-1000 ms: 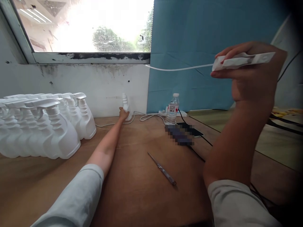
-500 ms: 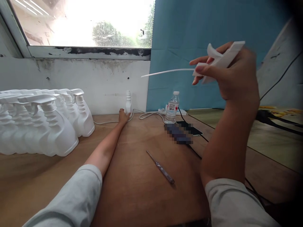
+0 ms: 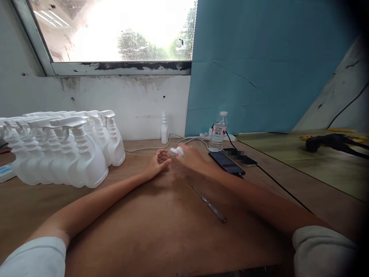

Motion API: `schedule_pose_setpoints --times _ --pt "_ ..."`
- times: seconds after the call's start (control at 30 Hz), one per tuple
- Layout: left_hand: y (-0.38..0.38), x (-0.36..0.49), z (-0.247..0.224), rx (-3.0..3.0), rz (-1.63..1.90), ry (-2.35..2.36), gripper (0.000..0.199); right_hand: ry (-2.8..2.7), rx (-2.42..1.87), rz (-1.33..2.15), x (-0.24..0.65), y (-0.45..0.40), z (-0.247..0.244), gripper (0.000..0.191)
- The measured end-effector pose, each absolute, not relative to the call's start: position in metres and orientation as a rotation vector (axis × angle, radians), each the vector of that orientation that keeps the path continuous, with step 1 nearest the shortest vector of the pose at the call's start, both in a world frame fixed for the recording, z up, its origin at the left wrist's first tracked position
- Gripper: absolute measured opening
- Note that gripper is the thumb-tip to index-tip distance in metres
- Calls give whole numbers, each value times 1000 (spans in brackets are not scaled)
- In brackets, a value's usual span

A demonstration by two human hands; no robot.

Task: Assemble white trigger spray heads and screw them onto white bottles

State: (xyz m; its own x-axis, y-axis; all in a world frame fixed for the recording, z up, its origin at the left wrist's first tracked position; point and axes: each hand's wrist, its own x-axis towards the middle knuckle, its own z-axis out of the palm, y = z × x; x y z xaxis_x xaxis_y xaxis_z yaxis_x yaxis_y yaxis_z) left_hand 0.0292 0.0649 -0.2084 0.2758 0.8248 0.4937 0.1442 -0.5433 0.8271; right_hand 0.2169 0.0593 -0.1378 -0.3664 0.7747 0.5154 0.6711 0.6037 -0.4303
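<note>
Near the back middle of the wooden table (image 3: 138, 238), my right hand (image 3: 187, 156) is closed on the white spray head (image 3: 176, 151), of which only a small part shows. My left hand (image 3: 158, 163) is just left of it, fingers apart and slightly curled, with nothing in it. Behind both hands a slim white bottle (image 3: 164, 129) without a spray head stands upright by the wall, touched by neither hand. A screwdriver (image 3: 209, 204) lies on the table in front of my right forearm.
Several white spray bottles (image 3: 92, 161) with heads stand in rows at the left. A clear water bottle (image 3: 219, 132), a dark phone (image 3: 226, 163) and a second phone (image 3: 249, 160) are right of my hands. Cables run along the back and right.
My left hand has let go of the slim white bottle and moved nearer. My right hand has come down and left with the spray head, beside my left hand. The view has shifted slightly.
</note>
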Motion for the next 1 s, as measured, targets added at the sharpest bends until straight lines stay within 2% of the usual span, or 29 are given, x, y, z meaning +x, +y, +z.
schedule_pose_setpoints --times 0.1,0.17,0.27,0.37,0.43,0.53,0.67,0.77,0.87,1.0 --pt "54 33 -205 1733 1133 736 66 -2218 -973 374 202 59 -177 22" --pt "54 33 -204 1564 1137 701 75 -2252 -863 477 198 59 -190 37" --pt "58 31 -203 1418 1244 717 63 -2249 -593 830 200 62 -197 55" --pt "60 29 -202 1368 1237 701 46 -2137 -420 1037 206 67 -198 49" --pt "59 28 -199 1348 1231 679 40 -2086 -536 811 209 70 -200 45" --pt "55 27 -195 1340 1253 665 42 -2011 -757 448 210 74 -203 38" --pt "51 23 -192 1361 1273 712 47 -2041 -804 331 206 71 -205 29" --pt "49 23 -192 1384 1268 767 46 -2268 -847 82 204 59 -201 17" --pt "50 25 -192 1391 1279 823 42 -2441 -909 -166 205 50 -197 21" --pt "53 29 -194 1348 1334 882 44 -2454 -910 -206 207 52 -194 23"
